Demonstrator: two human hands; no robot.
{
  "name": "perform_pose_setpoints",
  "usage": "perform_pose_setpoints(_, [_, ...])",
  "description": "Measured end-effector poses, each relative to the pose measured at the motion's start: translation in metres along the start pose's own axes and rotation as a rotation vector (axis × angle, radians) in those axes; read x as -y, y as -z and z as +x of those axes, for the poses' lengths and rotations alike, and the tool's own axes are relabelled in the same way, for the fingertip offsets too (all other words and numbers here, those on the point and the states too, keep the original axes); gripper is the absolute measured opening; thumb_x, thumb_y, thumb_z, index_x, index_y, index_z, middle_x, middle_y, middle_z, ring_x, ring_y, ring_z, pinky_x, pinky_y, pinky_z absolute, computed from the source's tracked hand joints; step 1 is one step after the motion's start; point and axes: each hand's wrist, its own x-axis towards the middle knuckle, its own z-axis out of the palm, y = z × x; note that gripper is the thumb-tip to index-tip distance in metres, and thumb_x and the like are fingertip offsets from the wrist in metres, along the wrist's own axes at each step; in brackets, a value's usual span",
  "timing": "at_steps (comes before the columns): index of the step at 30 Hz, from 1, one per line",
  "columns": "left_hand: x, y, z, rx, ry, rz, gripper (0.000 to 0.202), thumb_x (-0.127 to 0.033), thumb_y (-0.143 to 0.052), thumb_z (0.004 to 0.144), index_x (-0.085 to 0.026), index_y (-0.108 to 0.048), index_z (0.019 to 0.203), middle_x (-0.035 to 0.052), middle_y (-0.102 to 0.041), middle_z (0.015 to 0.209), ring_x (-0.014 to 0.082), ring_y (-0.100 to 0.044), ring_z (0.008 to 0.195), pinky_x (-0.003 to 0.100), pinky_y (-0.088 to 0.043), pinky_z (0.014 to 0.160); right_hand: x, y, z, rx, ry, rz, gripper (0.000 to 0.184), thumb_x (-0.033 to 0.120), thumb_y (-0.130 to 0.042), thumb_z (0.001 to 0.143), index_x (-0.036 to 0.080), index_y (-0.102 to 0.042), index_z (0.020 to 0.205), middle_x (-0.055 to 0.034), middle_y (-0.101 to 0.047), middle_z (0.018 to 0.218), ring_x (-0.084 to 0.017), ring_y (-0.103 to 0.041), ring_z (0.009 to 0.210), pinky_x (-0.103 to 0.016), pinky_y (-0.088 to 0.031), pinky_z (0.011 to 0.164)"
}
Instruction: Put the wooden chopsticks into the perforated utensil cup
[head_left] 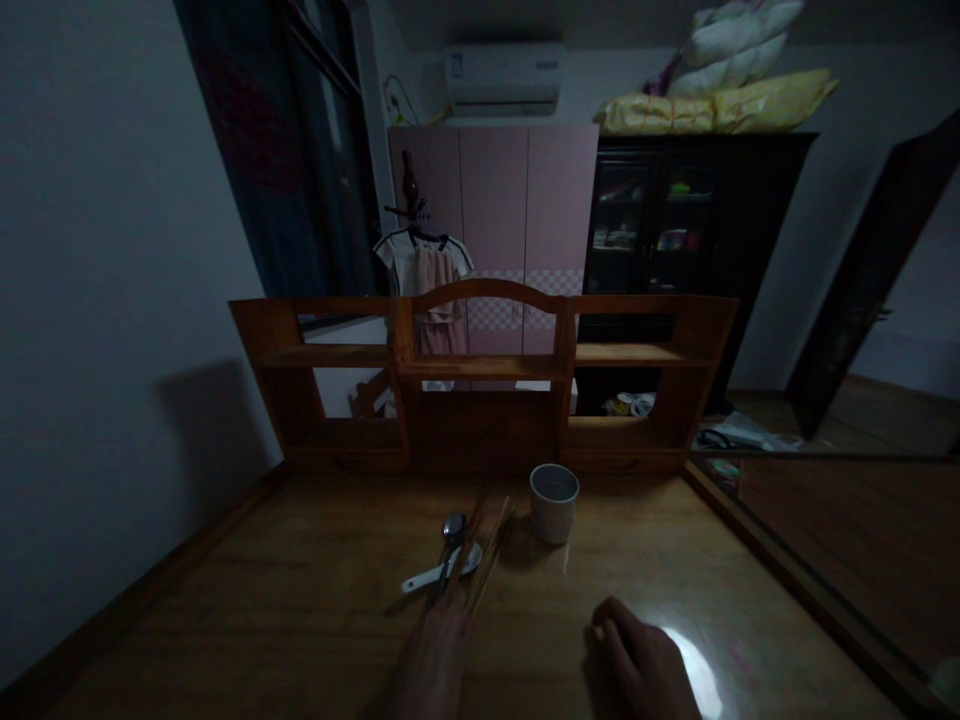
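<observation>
On the wooden table lies a loose bunch of brown and light chopsticks [493, 556]. Beside and partly under them are a white soup spoon [424, 578] and a metal spoon [454, 527]. My left hand [436, 650] is at their near ends, with its fingers closed on some of the chopsticks; the fingertips are partly hidden in the dim light. A grey-white cup [553, 508] stands upright just right of the chopsticks. My right hand [643, 655] rests curled to the right, near the table's front, apart from the utensils, with nothing visible in it.
A wooden shelf unit [484, 430] runs along the table's back edge. A wall [112, 400] borders the left side, and a raised wooden edge [795, 580] runs down the right. Behind stand a pink wardrobe [491, 200] and a dark cabinet [750, 220].
</observation>
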Motion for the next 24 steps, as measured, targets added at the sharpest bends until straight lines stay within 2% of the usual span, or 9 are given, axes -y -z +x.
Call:
perform_pose_setpoints(3, [-0.004, -0.001, 0.002, 0.028, -0.019, -0.063, 0.041, -0.012, -0.034, 0.087, -0.017, -0.064, 0.115, 0.0125, -0.070, 0.112, 0.0210, -0.067, 0.095, 0.028, -0.048, 0.084, 0.003, 0.002, 0.001, 0.009, -0.001, 0.018, 0.034, 0.044, -0.030, 0.097, 0.024, -0.052, 0.080, 0.0016, -0.063, 0.064, -0.017, -0.060, 0.059, -0.025, -0.034, 0.056])
perform_pose_setpoints(7, [-0.001, -0.009, 0.007, 0.042, -0.006, -0.110, 0.043, -0.015, -0.042, 0.083, -0.019, -0.060, 0.122, 0.0115, -0.069, 0.113, 0.0232, -0.064, 0.102, 0.029, -0.045, 0.089, 0.001, 0.001, 0.001, 0.004, -0.015, 0.006, 0.034, 0.044, -0.030, 0.097, 0.024, -0.051, 0.079, 0.0013, -0.062, 0.063, -0.017, -0.059, 0.059, -0.025, -0.034, 0.055])
perform_pose_setpoints(10, [0.003, -0.015, 0.011, 0.074, -0.027, -0.131, 0.045, -0.017, -0.047, 0.080, -0.015, -0.057, 0.124, 0.0122, -0.068, 0.113, 0.0241, -0.062, 0.103, 0.031, -0.044, 0.090, -0.001, -0.001, 0.001, -0.011, -0.013, -0.003, 0.034, 0.043, -0.031, 0.097, 0.024, -0.051, 0.079, 0.0012, -0.062, 0.064, -0.017, -0.059, 0.060, -0.025, -0.033, 0.056])
perform_pose_setpoints(17, [0.009, -0.020, 0.019, 0.078, -0.021, -0.107, 0.026, -0.025, -0.046, 0.083, -0.018, -0.064, 0.100, 0.0103, -0.069, 0.102, 0.0221, -0.063, 0.099, 0.028, -0.043, 0.086, 0.003, 0.001, 0.001, 0.009, -0.008, 0.024, 0.035, 0.045, -0.030, 0.097, 0.024, -0.051, 0.079, 0.0011, -0.062, 0.063, -0.017, -0.059, 0.058, -0.025, -0.033, 0.055])
perform_pose_setpoints(21, [0.006, -0.019, 0.020, 0.069, 0.006, -0.084, 0.026, -0.020, -0.047, 0.079, -0.016, -0.063, 0.098, 0.0122, -0.070, 0.101, 0.0234, -0.064, 0.095, 0.029, -0.044, 0.084, 0.007, 0.002, 0.000, -0.005, -0.017, 0.017, 0.036, 0.044, -0.029, 0.097, 0.023, -0.051, 0.078, -0.0001, -0.062, 0.062, -0.017, -0.058, 0.056, -0.025, -0.032, 0.051])
perform_pose_setpoints(24, [0.003, -0.014, 0.015, 0.052, -0.001, -0.159, 0.023, -0.020, -0.048, 0.078, -0.016, -0.063, 0.095, 0.0117, -0.069, 0.097, 0.0233, -0.064, 0.094, 0.030, -0.045, 0.084, 0.008, 0.002, 0.000, -0.006, -0.011, 0.001, 0.035, 0.044, -0.030, 0.096, 0.023, -0.051, 0.078, -0.0002, -0.062, 0.062, -0.017, -0.057, 0.056, -0.025, -0.033, 0.051])
